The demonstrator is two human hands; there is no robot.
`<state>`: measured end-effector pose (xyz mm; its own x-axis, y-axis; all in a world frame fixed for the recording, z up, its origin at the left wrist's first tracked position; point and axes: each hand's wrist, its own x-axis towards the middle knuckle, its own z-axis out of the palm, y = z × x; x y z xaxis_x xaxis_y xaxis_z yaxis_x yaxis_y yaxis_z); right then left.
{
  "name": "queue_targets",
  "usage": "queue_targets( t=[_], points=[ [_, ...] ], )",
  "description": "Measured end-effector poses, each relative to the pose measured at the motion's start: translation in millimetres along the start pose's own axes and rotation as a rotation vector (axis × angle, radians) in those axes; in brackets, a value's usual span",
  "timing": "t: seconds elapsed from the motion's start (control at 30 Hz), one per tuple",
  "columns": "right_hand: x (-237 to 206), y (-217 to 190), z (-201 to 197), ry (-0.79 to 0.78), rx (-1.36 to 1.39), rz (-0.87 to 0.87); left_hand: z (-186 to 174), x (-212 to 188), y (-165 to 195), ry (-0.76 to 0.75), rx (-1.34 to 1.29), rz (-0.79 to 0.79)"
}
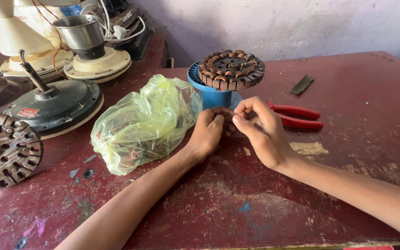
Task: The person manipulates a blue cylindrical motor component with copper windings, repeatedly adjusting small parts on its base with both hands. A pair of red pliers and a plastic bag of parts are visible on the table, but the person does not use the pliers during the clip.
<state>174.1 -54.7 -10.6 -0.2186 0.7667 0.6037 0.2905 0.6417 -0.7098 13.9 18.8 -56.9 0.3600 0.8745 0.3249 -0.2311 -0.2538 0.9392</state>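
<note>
Best to keep left hand and right hand pinched tight mid-frame on something too tiny to see, below the wound stator.

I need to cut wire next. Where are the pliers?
The red-handled pliers lie on the table just beyond the right hand, right of the blue stand.

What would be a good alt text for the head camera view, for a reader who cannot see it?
A person's left hand and right hand meet, fingertips pinched together, over a worn red table, in front of a copper-wound stator on a blue stand. A crumpled yellow-green plastic bag lies to the left and red-handled pliers to the right.
</note>
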Motion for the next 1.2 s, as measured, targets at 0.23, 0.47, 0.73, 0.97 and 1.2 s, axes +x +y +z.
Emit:
queue_targets(
  t=[0.23,0.47,0.73,0.97,1.2],
  points=[
    [-1,-3,2,-0.047,-0.03,-0.061,-10,-3,-2,0.046,0.131,-0.034],
    [-1,-4,3,0.032,-0.118,-0.123,-8,-3,1,0.119,0.195,-0.042],
    [-5,-5,-1,0.339,-0.261,-0.448,6,-10,24,0.097,-0.045,-0.11],
    [-9,-14,7,-0.102,-0.573,-0.567,-2,-8,16,0.173,0.152,-0.002],
    [-4,-18,5,-0.168,-0.635,-0.471,4,-8,8,0.248,0.244,-0.054]
  ],
)
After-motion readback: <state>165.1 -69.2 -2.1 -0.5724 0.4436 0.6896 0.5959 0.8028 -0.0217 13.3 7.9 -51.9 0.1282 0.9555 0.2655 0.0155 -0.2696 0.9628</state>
